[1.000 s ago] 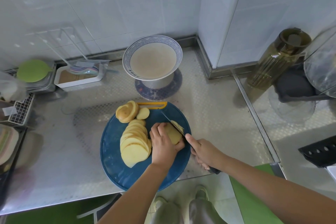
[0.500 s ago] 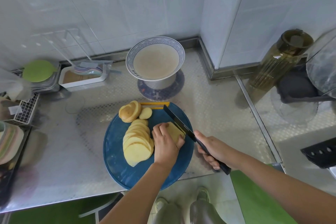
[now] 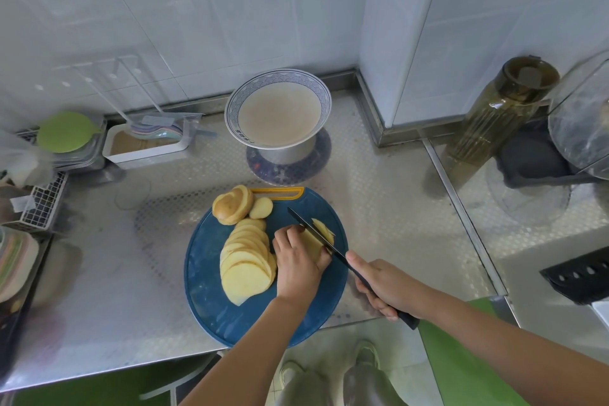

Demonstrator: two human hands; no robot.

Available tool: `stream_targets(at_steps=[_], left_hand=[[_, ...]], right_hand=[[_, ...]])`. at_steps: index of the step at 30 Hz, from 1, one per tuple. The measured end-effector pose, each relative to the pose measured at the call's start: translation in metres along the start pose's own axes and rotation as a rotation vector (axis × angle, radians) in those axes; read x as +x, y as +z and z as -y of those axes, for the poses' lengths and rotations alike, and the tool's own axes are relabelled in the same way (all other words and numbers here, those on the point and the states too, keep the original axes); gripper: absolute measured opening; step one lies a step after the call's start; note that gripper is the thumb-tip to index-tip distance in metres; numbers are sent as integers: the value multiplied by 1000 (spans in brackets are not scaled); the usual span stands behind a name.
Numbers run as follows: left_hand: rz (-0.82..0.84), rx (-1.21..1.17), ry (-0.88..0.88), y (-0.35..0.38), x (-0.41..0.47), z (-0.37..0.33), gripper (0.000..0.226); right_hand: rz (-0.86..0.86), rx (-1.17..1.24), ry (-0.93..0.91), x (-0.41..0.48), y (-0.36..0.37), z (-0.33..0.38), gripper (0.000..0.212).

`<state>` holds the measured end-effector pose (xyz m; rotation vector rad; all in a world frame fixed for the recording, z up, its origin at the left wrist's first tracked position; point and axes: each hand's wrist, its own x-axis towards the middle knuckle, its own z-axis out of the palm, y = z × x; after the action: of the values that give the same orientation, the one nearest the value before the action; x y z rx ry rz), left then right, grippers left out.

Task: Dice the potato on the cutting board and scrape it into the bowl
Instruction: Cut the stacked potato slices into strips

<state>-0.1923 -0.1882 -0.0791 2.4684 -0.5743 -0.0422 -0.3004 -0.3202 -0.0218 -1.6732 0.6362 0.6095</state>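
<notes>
Left grip (image 3: 298, 265): curled on potato slices (image 3: 309, 241) (cutting board's (image 3: 211, 273) right edge).
Right grip (image 3: 384, 287): grasping knife (image 3: 316, 236), blade on slices.

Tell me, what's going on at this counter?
A person is cutting potato on a round blue cutting board. Their left hand holds a potato piece steady, fingers curled over it, while the right hand grips a black knife whose blade rests across that piece. A fanned row of slices lies beside the left hand, with end pieces at the board's far edge. No potato shows in the bowl behind the board.
</notes>
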Motion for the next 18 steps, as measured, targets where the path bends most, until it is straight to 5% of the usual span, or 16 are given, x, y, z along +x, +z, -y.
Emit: stream_targets(at_steps=[18], left_hand=[[13,-7,6,5,1,2,64]], right_hand=[[-65,-112,26,-3,12,8,64]])
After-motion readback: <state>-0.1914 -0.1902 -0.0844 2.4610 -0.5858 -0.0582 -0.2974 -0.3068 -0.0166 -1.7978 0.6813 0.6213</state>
